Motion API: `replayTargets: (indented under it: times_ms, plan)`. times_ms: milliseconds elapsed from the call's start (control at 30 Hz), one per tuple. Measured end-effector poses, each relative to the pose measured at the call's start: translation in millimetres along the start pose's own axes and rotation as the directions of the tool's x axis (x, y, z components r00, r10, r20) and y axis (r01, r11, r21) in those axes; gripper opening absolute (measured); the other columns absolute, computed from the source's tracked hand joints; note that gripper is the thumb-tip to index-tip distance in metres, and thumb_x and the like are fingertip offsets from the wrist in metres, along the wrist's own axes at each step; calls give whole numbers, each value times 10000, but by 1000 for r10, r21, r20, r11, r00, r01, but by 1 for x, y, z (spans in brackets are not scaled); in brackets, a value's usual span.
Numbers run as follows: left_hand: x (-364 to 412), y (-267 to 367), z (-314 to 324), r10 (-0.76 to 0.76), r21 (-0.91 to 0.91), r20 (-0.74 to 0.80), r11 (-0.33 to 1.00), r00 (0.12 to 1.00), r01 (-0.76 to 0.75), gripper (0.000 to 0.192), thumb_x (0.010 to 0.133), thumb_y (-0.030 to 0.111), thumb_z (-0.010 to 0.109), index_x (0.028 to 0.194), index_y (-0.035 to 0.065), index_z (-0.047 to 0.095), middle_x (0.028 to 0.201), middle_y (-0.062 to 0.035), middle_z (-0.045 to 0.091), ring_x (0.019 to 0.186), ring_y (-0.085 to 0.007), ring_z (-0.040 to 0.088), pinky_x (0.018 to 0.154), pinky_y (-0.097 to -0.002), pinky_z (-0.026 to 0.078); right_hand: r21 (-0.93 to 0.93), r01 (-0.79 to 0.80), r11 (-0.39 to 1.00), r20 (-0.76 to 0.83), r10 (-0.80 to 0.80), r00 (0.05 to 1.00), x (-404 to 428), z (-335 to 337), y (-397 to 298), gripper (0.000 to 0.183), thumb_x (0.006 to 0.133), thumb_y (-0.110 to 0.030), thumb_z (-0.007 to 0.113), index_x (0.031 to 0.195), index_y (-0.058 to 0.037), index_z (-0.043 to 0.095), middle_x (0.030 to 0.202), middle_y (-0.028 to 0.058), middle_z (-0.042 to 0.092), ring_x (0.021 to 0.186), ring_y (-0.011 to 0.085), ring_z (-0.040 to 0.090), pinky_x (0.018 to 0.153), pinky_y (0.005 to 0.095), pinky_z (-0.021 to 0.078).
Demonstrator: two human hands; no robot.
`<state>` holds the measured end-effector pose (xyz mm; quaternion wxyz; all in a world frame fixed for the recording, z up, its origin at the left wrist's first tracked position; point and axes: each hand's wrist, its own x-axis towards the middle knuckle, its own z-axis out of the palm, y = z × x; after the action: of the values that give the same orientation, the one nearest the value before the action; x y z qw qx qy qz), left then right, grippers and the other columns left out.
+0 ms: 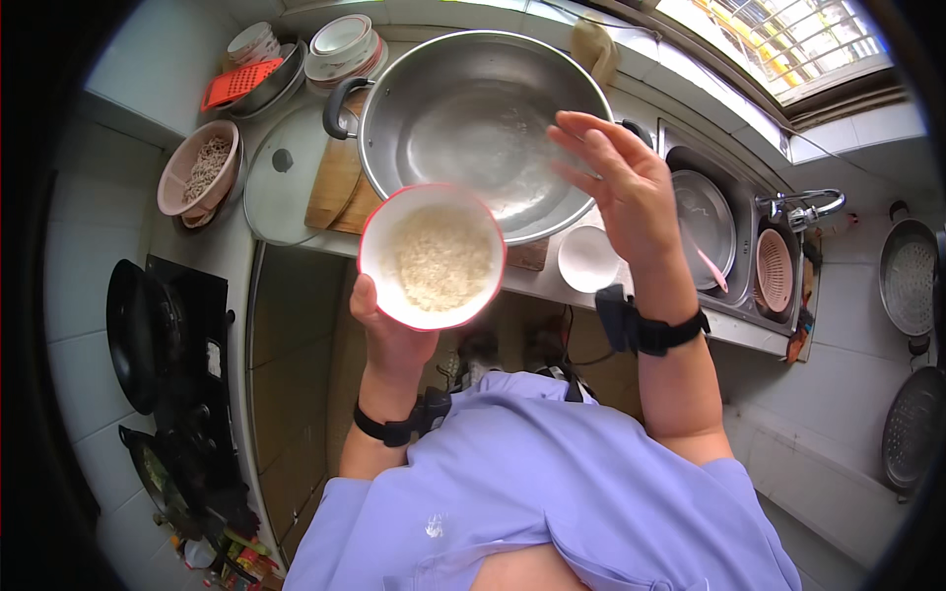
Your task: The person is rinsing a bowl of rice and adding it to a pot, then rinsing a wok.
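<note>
My left hand [395, 336] holds a white bowl with a red rim [375, 255] from below, the thumb at its side. Pale grains that look like rice [442, 262] lie in the bowl. Behind it on the counter stands a large two-handled steel pot [473, 133], with a wet sheen on its bottom. The bowl covers part of the pot's near rim. Over the pot's right side my right hand [628, 192] is raised, its fingers apart and slightly blurred, holding nothing. A small white bowl [589, 258] sits on the counter near my right wrist.
On the left are a glass lid [284, 196], a wooden cutting board [336, 181], a pink basket [168, 181] and stacked bowls [341, 37]. To the right, the sink [746, 288] holds a metal basin [706, 214] under a faucet [802, 207]. A black wok [137, 340] stands at far left.
</note>
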<state>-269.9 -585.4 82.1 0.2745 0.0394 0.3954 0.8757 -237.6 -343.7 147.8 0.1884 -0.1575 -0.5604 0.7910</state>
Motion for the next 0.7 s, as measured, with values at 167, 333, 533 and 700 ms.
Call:
replayTargets:
  times_ms: [167,333,533,700]
  plan:
    - [1,0,39,2,99,184,995,983,-20,902,810,644,537,1422,20,314,1365,-160,456,1260,-293,469,1047,-434,407,241,-104,965,-140,141,980,-39,-44,-11,228,955,-85,534,1124,42,619,1076,138,655,975,217,653,838,346,561]
    - [10,-36,69,-37,64,184,998,982,25,927,769,601,622,1438,57,282,1383,-153,428,1265,-285,466,1044,-424,414,-475,70,877,112,-19,994,-81,-25,-64,246,892,-13,586,1123,64,614,1030,164,671,888,215,676,756,298,556]
    - [10,-91,99,-157,26,268,987,951,156,945,773,596,632,1454,82,228,1430,-142,351,1334,-286,372,1084,-430,355,-855,409,319,392,-121,912,-82,-42,-51,323,752,41,613,1073,5,615,1039,183,624,901,384,610,776,392,518]
    - [0,-120,125,-206,-4,262,977,943,214,942,766,601,640,1447,83,247,1427,-145,362,1332,-285,373,1092,-429,333,-679,513,525,639,80,765,-93,-85,-61,253,722,67,595,966,15,639,1037,159,631,911,357,606,766,399,512]
